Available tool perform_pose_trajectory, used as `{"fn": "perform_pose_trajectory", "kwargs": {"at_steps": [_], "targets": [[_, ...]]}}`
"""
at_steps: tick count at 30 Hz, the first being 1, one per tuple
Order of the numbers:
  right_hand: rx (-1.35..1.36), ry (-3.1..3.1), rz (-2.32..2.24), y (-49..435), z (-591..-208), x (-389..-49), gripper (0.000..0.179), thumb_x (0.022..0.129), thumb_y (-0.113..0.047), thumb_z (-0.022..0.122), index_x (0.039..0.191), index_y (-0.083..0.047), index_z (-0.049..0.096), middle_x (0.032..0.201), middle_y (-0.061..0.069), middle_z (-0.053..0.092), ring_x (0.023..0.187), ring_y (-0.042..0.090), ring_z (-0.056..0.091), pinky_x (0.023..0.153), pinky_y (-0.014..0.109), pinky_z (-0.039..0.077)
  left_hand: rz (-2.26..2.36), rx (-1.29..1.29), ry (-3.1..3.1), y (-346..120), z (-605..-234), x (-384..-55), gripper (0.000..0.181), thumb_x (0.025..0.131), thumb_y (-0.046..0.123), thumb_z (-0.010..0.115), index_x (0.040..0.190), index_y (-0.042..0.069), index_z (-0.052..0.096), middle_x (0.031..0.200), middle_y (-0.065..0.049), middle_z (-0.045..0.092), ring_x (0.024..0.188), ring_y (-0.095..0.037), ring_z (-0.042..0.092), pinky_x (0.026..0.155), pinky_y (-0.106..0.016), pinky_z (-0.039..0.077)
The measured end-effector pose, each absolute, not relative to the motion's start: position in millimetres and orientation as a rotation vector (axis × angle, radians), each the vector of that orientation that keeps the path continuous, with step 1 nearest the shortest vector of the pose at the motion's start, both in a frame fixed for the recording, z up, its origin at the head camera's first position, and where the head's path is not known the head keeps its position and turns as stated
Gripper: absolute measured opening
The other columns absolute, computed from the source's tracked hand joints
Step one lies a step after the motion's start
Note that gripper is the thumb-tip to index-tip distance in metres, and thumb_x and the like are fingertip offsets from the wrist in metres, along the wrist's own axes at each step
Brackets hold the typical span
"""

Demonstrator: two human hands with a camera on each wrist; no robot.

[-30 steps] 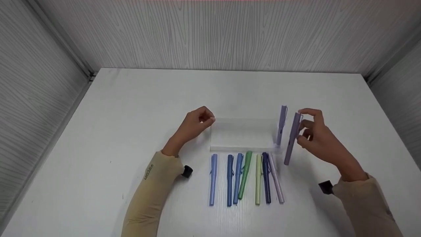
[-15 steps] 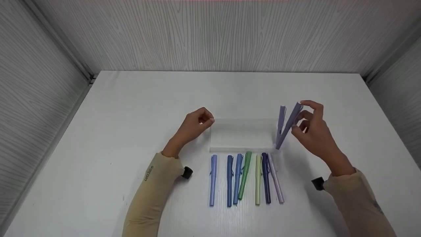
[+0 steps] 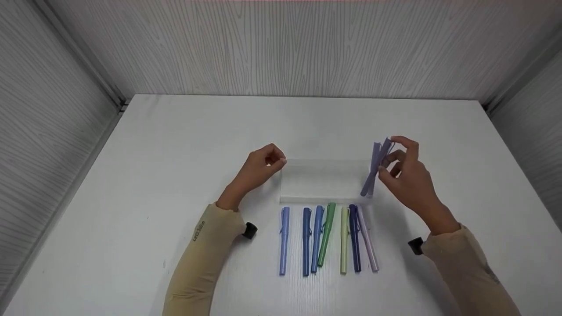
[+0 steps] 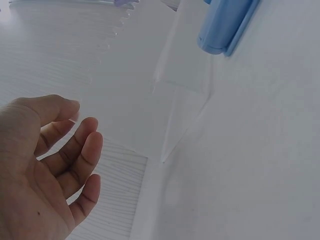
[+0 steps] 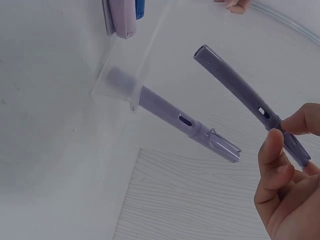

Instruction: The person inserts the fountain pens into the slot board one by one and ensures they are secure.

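My left hand (image 3: pixel 262 166) pinches the upper left corner of a clear plastic pen holder (image 3: pixel 325 199) between thumb and forefinger. In the left wrist view the holder's see-through sheet (image 4: pixel 125 85) runs out from those fingertips, with a notched edge. My right hand (image 3: pixel 406 180) grips a purple fountain pen (image 5: pixel 235 85) near its clip end, thumb and fingers round it. That pen leans over the holder's right end. A second, similar purple pen (image 5: pixel 165 110) stands there with its lower end inside a clear slot. In the head view the two pens cross.
A row of pens lies in front of the holder: light blue (image 3: pixel 284 241), two blue, green (image 3: pixel 326 237), yellow-green (image 3: pixel 344 241), navy (image 3: pixel 355 239) and pale purple (image 3: pixel 369 241). Panel walls (image 3: pixel 281 48) border the white table (image 3: pixel 109 197).
My right hand has carried its purple pen left, from beside the holder to over its right end, tilting it so that it crosses the standing pen. My left hand stays at the corner.
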State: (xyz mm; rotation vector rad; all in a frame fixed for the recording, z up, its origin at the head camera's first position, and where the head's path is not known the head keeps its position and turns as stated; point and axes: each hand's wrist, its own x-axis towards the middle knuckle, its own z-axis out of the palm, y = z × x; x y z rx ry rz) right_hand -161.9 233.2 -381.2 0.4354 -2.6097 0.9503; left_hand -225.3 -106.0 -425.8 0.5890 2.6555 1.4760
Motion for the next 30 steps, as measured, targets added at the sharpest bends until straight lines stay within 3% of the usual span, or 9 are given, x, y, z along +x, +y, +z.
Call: {"fn": "perform_pose_trajectory", "kwargs": {"at_steps": [8,30], "targets": [[0.399,-2.686,0.899,231.1,-388.1,-163.8,0.062,0.090,-0.007,0.060,0.139,-0.010,0.024,0.090,0.009,0.066,0.055,0.008,0.047,0.046,0.025,0.035,1.487,0.609,2.652,-106.6,-426.8,-227.8,0.014,0.096,0.018,0.059,0.100,0.004,0.061,0.096,-0.009,0.066,0.087,-0.018,0.060,0.081,-0.030,0.048],[0.425,-2.756,0.707,229.4,-396.1,-169.2,0.064,0.091,-0.012,0.063,0.142,-0.013,0.024,0.095,0.011,0.067,0.058,0.016,0.052,0.050,0.027,0.038,1.461,0.635,2.677,-103.4,-425.5,-229.4,0.015,0.096,0.018,0.060,0.101,0.004,0.061,0.096,-0.010,0.066,0.087,-0.020,0.061,0.080,-0.030,0.048]]}}
